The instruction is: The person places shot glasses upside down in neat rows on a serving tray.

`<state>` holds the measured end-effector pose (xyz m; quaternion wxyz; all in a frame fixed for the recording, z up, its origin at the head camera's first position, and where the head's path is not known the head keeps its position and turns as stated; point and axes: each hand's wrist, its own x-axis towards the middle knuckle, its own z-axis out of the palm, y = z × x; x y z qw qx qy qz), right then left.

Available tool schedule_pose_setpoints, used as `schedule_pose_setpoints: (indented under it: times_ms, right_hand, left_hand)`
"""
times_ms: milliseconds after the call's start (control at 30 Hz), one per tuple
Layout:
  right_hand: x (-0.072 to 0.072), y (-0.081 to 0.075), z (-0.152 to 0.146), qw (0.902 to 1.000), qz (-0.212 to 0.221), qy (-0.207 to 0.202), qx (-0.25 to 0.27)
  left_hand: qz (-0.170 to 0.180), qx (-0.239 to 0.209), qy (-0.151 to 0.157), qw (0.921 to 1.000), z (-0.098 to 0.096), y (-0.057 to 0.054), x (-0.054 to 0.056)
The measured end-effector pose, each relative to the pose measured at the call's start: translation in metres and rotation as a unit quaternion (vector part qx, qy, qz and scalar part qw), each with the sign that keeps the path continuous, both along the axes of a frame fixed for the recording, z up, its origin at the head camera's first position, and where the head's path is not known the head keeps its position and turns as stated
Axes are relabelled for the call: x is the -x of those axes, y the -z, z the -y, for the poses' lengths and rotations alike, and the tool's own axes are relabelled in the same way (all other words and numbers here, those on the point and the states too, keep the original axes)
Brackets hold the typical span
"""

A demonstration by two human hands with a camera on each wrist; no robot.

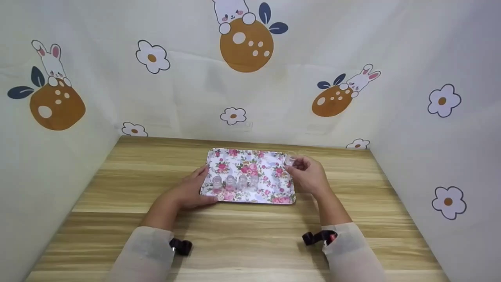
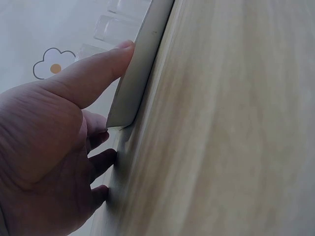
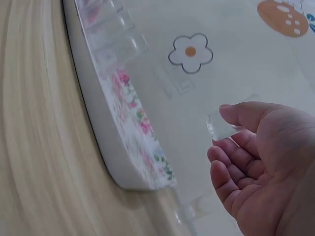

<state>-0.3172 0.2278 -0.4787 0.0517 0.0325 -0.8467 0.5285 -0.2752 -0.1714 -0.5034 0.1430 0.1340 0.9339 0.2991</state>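
Observation:
A white tray with a pink floral print [image 1: 270,184] lies flat on the table. Several small clear bottles [image 1: 230,183] stand in a row on its near left part. My left hand [image 1: 191,190] holds the tray's near left corner, thumb on the front rim and bent fingers at the left side. In the left wrist view that thumb [image 2: 106,69] presses against the rim. Near the tray's far right corner my right hand [image 1: 311,176] pinches a small clear bottle [image 3: 221,125] between thumb and fingers, held above the surface. Part of this bottle is hidden by the thumb.
The tray rests on a wood-grain table [image 1: 250,243]. Pale cloth [image 1: 188,86] printed with rabbits, oranges and flowers encloses the back and both sides. A faint clear rim [image 1: 302,151] shows just beyond the right hand; what it belongs to, I cannot tell.

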Motion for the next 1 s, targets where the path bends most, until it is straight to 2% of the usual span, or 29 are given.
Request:
schedule_pose_setpoints:
  times_ms: [367, 567, 1000]
  right_hand:
    - [-0.017, -0.01, 0.026, 0.9974, -0.007, -0.069, 0.019]
    - [-0.019, -0.01, 0.032, 0.9942, -0.003, -0.091, 0.058]
    - [-0.019, -0.007, 0.035, 0.9951, -0.063, -0.071, 0.027]
  left_hand:
    - [-0.004, 0.0, 0.0, 1.0, 0.0, -0.001, 0.0]
    - [-0.004, 0.002, 0.002, 1.0, 0.001, 0.001, 0.001]
    - [0.0, -0.002, -0.001, 1.0, -0.002, -0.001, -0.001]
